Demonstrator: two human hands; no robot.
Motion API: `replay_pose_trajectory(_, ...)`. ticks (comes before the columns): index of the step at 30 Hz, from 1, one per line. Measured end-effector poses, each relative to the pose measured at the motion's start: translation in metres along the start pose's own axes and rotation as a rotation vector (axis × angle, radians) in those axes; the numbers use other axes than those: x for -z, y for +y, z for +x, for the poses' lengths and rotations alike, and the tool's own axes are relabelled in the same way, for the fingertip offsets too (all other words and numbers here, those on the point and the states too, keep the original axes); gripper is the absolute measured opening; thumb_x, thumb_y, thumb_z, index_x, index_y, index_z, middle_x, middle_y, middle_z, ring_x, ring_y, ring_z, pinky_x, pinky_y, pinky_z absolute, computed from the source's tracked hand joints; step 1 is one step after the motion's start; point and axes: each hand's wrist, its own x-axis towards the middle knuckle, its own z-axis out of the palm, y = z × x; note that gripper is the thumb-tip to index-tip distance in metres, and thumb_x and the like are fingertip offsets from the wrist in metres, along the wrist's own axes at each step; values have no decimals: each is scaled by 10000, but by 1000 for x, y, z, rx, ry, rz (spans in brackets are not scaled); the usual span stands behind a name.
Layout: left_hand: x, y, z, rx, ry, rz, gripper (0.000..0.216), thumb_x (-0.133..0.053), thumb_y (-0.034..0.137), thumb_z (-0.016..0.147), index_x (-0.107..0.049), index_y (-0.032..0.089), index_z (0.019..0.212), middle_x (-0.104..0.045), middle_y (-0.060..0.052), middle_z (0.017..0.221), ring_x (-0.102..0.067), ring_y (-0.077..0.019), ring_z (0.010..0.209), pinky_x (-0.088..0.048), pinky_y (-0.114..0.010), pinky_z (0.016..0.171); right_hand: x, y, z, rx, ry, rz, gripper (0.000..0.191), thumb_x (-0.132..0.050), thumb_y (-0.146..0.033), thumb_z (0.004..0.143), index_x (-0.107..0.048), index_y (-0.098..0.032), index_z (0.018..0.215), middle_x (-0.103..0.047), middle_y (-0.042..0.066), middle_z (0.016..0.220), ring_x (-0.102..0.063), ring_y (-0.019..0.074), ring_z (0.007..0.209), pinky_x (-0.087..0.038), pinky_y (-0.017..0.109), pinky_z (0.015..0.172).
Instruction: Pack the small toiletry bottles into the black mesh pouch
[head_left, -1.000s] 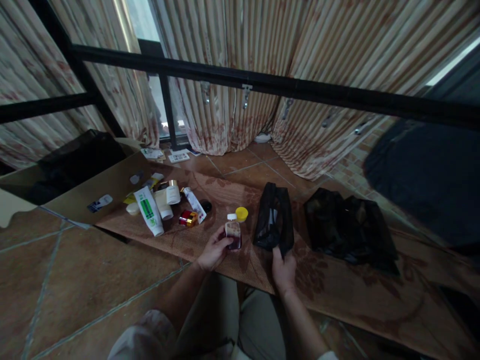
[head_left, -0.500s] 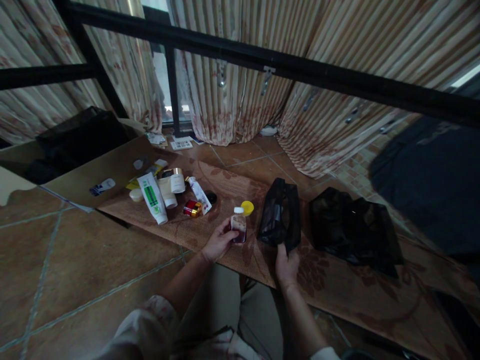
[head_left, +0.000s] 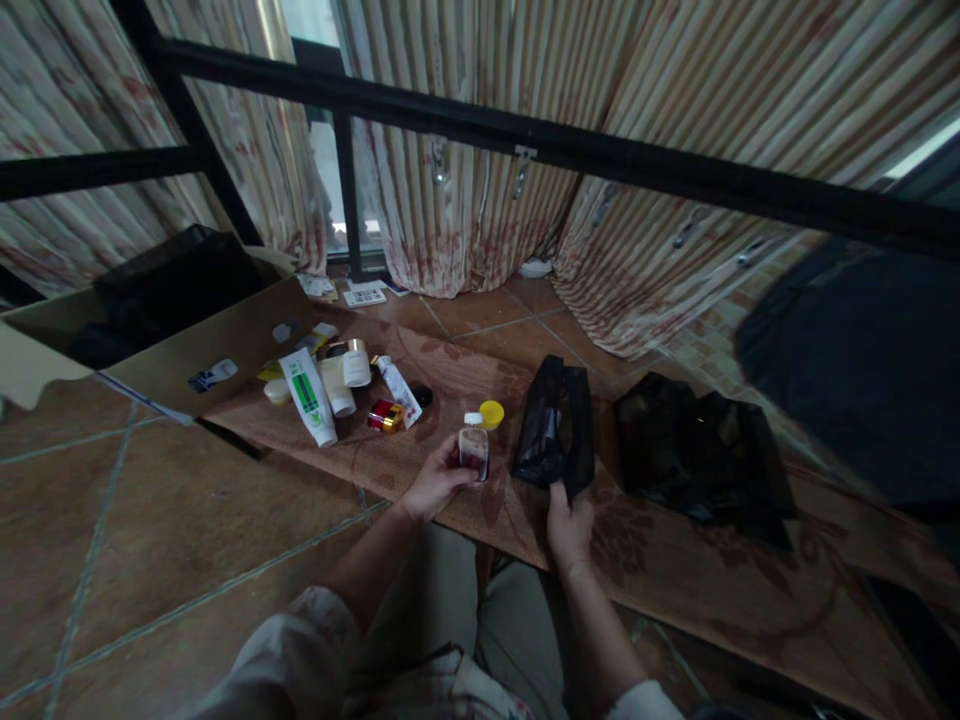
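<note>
My left hand (head_left: 437, 482) is closed around a small clear bottle (head_left: 473, 450) with a white cap and dark red contents at its bottom. The bottle is upright above the patterned bench cover (head_left: 420, 470). My right hand (head_left: 568, 527) grips the near edge of a black mesh pouch (head_left: 551, 430), whose top gapes; something pale shows dimly inside. Just behind the bottle lies a yellow round lid (head_left: 491, 414). Left of it are a red jar with a gold lid (head_left: 385, 416), a small white tube (head_left: 398, 388) and a black round lid (head_left: 422, 397).
A large white-green tube (head_left: 307, 398), a cream tube (head_left: 337, 388) and a white jar (head_left: 356, 366) cluster at the left. Beyond stands a cardboard box (head_left: 247, 345) holding black mesh items. More black mesh bags (head_left: 705, 450) sit at right. A dark rail (head_left: 450, 110) crosses before the curtains.
My left hand has turned the bottle slightly, and its red contents look shifted. The whole view has moved a little; my right hand stays on the mesh pouch.
</note>
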Motion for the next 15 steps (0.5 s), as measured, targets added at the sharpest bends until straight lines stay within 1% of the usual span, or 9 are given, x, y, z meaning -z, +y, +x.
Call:
replay_pose_trajectory(4,-2,1,-1,-27,0,29,564,-692,-28,509,-603,190,1021,-626,2,810,-555,-104,688,-436,-221,627,1,0,0,39,-4,17,498,-502,-485,777,-611,-124,1102,-659,144,1071,-537,269,1113,-385,373,931)
replay_pose_trajectory(9,-1,2,-1,-13,-9,45,569,-688,-17,515,-599,201,1033,-628,-5,849,-563,-123,745,-441,-228,648,2,0,0,24,-24,22,491,-502,-493,779,-619,-123,1080,-654,151,1079,-555,263,1085,-385,372,928)
replay_pose_trajectory(15,-3,4,-1,-4,-7,52,563,-685,-26,511,-601,199,1020,-630,-4,824,-561,-120,725,-444,-227,641,1,2,1,21,-31,38,483,-507,-492,776,-635,-121,1058,-661,144,1071,-582,264,1036,-402,382,911)
